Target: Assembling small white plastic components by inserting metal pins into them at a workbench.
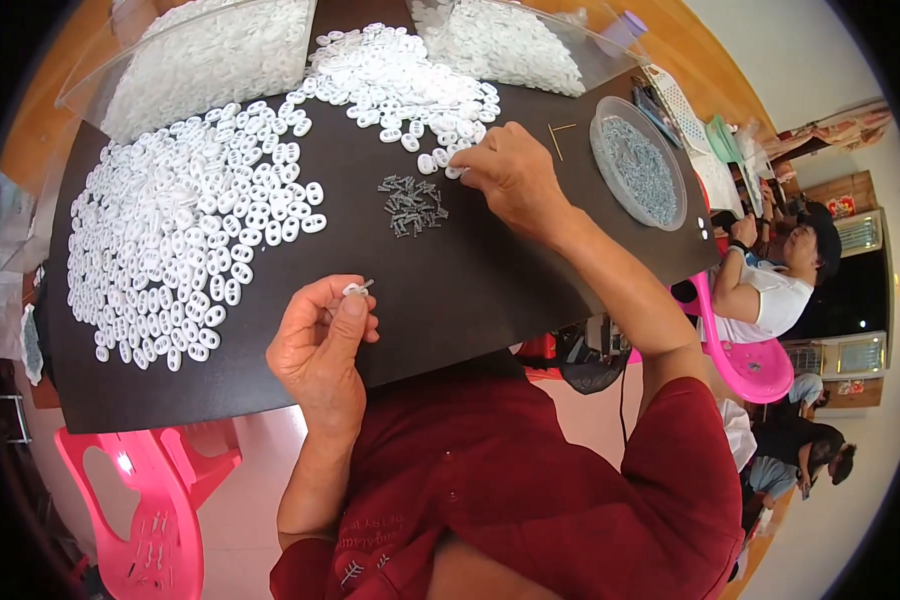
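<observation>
Over dark desk [450, 320], white piece [352, 289] (likely light, stiff, best edge-gripped) is pinched by left hand [322, 340]; right hand [515, 180] curled, grip unclear.

A small white piece [352, 289] is held up over the worktop [450, 290], toward its near edge, with a thin grey screw [368, 284] poking out beside it and pointing right. White ovals [400, 80], each two-holed, lie in a loose heap spreading inward from the far edge; a partly covered oval [455, 172] sits at its near end. Short grey screws [410, 206] lie jumbled just in front, tilted every way.
</observation>
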Demonstrator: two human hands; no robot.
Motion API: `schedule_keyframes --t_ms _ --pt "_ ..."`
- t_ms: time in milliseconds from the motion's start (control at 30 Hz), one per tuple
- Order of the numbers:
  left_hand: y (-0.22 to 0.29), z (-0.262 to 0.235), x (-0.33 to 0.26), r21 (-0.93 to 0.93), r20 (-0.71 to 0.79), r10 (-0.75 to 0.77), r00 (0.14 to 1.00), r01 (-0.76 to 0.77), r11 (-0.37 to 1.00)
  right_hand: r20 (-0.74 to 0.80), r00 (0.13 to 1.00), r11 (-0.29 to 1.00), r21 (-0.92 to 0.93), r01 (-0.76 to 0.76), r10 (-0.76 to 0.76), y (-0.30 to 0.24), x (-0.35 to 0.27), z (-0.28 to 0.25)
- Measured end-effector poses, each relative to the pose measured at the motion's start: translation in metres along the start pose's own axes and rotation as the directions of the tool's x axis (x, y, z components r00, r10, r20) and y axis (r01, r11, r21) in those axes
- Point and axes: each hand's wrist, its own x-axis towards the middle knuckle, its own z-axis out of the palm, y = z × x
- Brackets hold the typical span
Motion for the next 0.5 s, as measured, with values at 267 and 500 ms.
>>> schedule_keyframes --t_ms 267,500 --pt "0.0 -0.0007 0.0007 -0.017 0.012 -0.001 1.0 0.001 1.0 0.029 0.997 0.996 -0.052 0.075 -0.074 0.0048 0.0052 0.0034" --pt "-0.0008 -0.0018 0.0005 -0.017 0.016 0.005 1.0 -0.004 1.0 0.068 0.997 0.997 -0.064 0.049 -0.045 0.0052 0.0073 0.0058"
